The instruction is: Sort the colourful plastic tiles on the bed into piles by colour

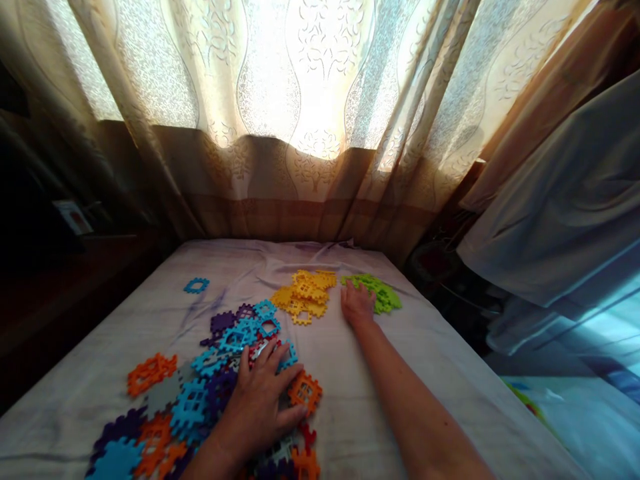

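Note:
My left hand [264, 397] lies with spread fingers on a mixed heap of flat, notched plastic building tiles. Blue tiles [190, 403], purple tiles [223, 323], a grey tile [164, 395] and orange tiles [306, 392] show around it; what is under the palm is hidden. My right hand [358, 303] reaches farther out, its fingers apart over the left side of a pile of lime-green tiles [383, 293]. Just left of that hand sits a pile of yellow tiles [305, 293], some with window-like openings.
A single blue tile frame [196, 285] lies apart at the far left of the sheet-covered surface [345, 413]. Patterned curtains [270, 167] hang behind its far edge. Clothes [560, 193] hang at the right, and dark furniture [75, 287] stands at the left.

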Demonstrator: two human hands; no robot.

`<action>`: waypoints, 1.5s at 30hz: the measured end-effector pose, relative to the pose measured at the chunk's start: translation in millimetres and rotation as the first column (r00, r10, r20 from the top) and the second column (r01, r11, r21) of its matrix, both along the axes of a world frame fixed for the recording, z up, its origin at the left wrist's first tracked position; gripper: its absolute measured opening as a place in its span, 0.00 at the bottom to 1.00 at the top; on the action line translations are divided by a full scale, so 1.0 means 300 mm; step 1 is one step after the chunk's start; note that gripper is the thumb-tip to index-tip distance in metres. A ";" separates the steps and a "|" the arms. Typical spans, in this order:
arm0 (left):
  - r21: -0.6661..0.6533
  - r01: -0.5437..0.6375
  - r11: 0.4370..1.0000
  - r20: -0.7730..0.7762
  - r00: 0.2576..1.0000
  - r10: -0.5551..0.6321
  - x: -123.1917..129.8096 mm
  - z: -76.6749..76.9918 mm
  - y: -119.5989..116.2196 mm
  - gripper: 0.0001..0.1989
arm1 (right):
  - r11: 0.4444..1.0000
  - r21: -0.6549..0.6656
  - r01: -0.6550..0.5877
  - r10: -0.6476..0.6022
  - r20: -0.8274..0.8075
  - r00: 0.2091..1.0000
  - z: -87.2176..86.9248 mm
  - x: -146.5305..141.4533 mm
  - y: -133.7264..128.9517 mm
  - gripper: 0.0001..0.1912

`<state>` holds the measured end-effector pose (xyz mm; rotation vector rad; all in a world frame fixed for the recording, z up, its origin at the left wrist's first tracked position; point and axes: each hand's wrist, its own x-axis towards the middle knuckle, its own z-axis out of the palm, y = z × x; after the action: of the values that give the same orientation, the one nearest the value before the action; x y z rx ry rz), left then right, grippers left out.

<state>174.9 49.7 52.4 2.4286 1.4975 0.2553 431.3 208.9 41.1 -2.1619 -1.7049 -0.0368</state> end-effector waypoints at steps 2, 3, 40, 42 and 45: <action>0.016 0.002 1.000 0.001 1.000 -0.002 -0.001 -0.001 0.000 0.30 | 1.000 0.027 -0.004 0.004 -0.002 1.000 -0.014 -0.009 -0.022 0.24; 0.016 0.002 1.000 -0.001 1.000 -0.002 0.000 0.001 -0.001 0.30 | 0.997 0.053 -0.048 0.048 -0.002 0.999 -0.021 -0.025 -0.036 0.24; -0.021 0.011 1.000 0.075 0.997 -0.010 0.007 0.031 -0.015 0.34 | 0.795 0.399 -0.458 0.555 -0.170 0.815 -0.166 -0.177 -0.426 0.17; 0.027 -0.006 1.000 0.068 0.998 0.004 -0.009 0.054 -0.005 0.31 | 0.813 0.392 -0.430 0.541 -0.235 0.808 -0.173 -0.183 -0.460 0.18; 0.114 -0.102 0.988 -0.012 0.995 0.104 -0.091 0.100 0.057 0.24 | 0.836 0.389 -0.387 0.512 -0.303 0.804 -0.167 -0.198 -0.486 0.19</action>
<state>147.7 66.6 82.5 2.4485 1.6616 0.3505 372.1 63.2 -9.0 -1.3709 -1.7821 0.2359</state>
